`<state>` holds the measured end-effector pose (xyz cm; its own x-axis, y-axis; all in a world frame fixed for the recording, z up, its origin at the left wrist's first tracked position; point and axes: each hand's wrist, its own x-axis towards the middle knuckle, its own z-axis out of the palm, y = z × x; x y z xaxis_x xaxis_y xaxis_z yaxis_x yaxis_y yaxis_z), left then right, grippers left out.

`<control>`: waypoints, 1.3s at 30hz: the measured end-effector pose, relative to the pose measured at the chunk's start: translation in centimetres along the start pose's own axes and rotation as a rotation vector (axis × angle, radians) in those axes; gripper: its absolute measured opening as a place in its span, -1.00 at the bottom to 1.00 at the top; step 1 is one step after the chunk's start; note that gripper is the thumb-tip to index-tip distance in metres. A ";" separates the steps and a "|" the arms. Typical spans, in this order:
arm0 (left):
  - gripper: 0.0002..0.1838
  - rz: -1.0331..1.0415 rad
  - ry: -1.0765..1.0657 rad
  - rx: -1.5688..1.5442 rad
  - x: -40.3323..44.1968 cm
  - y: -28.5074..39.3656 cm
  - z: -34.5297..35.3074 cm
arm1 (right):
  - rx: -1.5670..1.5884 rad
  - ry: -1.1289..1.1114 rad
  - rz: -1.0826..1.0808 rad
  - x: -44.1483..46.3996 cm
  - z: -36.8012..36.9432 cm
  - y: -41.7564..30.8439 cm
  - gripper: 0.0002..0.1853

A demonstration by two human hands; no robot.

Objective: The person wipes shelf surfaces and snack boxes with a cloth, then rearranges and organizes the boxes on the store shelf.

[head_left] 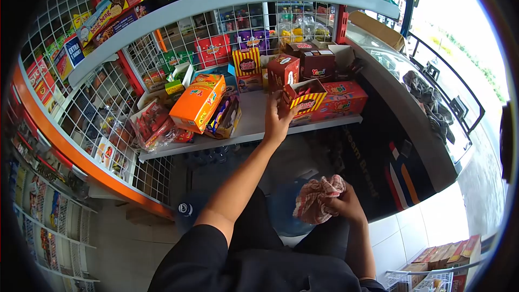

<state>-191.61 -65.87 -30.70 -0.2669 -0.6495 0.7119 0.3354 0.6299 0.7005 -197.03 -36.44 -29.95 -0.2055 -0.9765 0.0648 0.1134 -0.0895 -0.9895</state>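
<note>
My left hand reaches over the shelf with its fingers round a small open-topped box that has yellow and red stripes. Behind this box stand a brown-red box and a dark brown Yupi box. Pink-red boxes lie to its right. In my right hand is a crumpled red and white checked cloth, held low in front of the shelf. An orange Yupi box rests tilted on other packs to the left of my left hand.
An upper shelf with snack boxes crosses above my hands. Wire mesh backs the rack. A dark cooler side stands at the right. Blue water containers are below the shelf, and wire racks stand at the lower left.
</note>
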 end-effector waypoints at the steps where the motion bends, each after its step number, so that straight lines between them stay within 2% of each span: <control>1: -0.44 0.032 -0.038 -0.123 -0.2 1.8 -0.3 | -0.008 0.092 -0.043 -0.2 0.2 -0.7 -0.59; 2: -0.44 0.063 -0.075 -0.245 -0.6 3.5 -0.8 | -0.015 0.185 -0.084 -0.1 0.3 -1.2 -0.59; 3: -0.45 0.034 -0.077 -0.372 -0.9 6.9 -1.2 | 0.007 0.157 -0.193 0.3 -0.4 -1.1 -0.59; 6: -0.45 0.112 -0.066 -0.283 -2.2 11.1 -3.2 | 0.066 0.419 -0.310 0.9 -0.3 -2.5 -0.61; 7: -0.45 0.107 -0.069 -0.283 -3.1 12.1 -3.6 | 0.073 0.445 -0.396 1.4 -0.2 -3.0 -0.59; 8: -0.44 0.060 -0.103 -0.312 -4.1 13.1 -4.1 | 0.079 0.469 -0.483 1.9 -0.2 -3.3 -0.58; 10: -0.42 0.008 -0.139 -0.340 -6.2 13.9 -4.9 | 0.160 0.454 -0.482 3.1 -0.4 -2.7 -0.57; 12: -0.37 -0.159 -0.295 -0.303 -8.1 14.3 -5.6 | 0.300 0.555 -0.456 4.9 -0.3 -1.8 -0.69; 13: -0.37 -0.161 -0.297 -0.303 -9.2 14.6 -5.5 | 0.377 0.321 -0.418 5.1 0.7 -3.2 -0.79; 14: -0.37 -0.299 -0.260 -0.384 -10.4 15.0 -4.9 | 0.479 0.118 -0.360 5.8 1.6 -3.6 -0.79; 15: -0.35 -0.435 -0.221 -0.464 -11.1 15.2 -4.4 | 0.464 0.075 -0.237 6.0 2.9 -3.1 -0.62; 16: -0.35 -0.436 -0.221 -0.463 -11.4 14.8 -4.1 | 0.446 0.030 -0.115 6.3 4.1 -2.7 -0.44; 17: -0.37 -0.281 -0.165 -0.398 -11.7 14.0 -3.9 | 0.330 -0.130 -0.130 7.2 5.2 -1.8 -0.27; 18: -0.38 -0.127 -0.108 -0.332 -11.8 13.6 -3.9 | 0.351 -0.149 -0.148 6.5 6.7 -3.0 -0.24; 19: -0.38 -0.126 -0.110 -0.330 -11.7 13.9 -4.3 | 0.373 -0.169 -0.165 5.9 8.2 -4.2 -0.21; 21: -0.46 -0.242 -0.020 -0.234 -11.2 14.7 -5.6 | 0.326 -0.225 -0.354 6.3 8.5 -2.0 -0.22; 22: -0.46 -0.242 -0.021 -0.232 -11.0 14.8 -6.1 | 0.279 -0.180 -0.425 5.7 9.0 -2.3 -0.27; 24: -0.54 -0.296 0.089 -0.151 -10.3 15.0 -7.1 | 0.090 -0.064 -0.401 5.2 8.7 -1.4 -0.39; 25: -0.58 -0.348 0.145 -0.261 -9.9 14.8 -7.6 | 0.043 -0.119 -0.491 5.0 8.1 -2.6 -0.55; 26: -0.58 -0.348 0.145 -0.260 -9.8 14.6 -8.4 | 0.031 -0.156 -0.536 4.9 7.1 -2.6 -0.59; 28: -0.53 -0.471 0.228 -0.184 -9.5 14.6 -9.5 | 0.091 0.035 -0.454 4.2 6.0 -2.3 -0.61; 30: -0.55 -0.444 0.211 -0.218 -9.5 14.3 -9.4 | -0.032 0.383 -0.452 3.3 6.5 -4.3 -0.62; 32: -0.54 -0.362 0.094 -0.193 -10.2 13.0 -9.3 | -0.224 0.322 -0.653 4.0 6.3 -4.8 -0.57; 34: -0.53 -0.379 0.097 -0.309 -10.4 14.0 -7.8 | -0.533 0.113 -0.881 5.3 8.3 -6.4 -0.54; 36: -0.50 -0.349 0.078 -0.626 -10.5 15.3 -5.8 | -1.266 0.230 -0.816 6.0 10.5 -6.0 -0.41; 38: -0.49 -0.336 0.120 -0.592 -11.2 13.9 -6.6 | -1.205 0.269 -0.849 7.5 11.1 -2.8 -0.36; 39: -0.51 -0.427 0.160 -0.607 -11.0 13.4 -7.6 | -1.191 0.198 -0.834 7.4 11.0 -2.0 -0.37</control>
<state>-177.28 -53.53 -29.48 -0.3661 -0.8676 0.3367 0.6829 -0.0047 0.7305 -188.06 -45.67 -26.02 0.0542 -0.6729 0.7377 -0.9338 -0.2958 -0.2011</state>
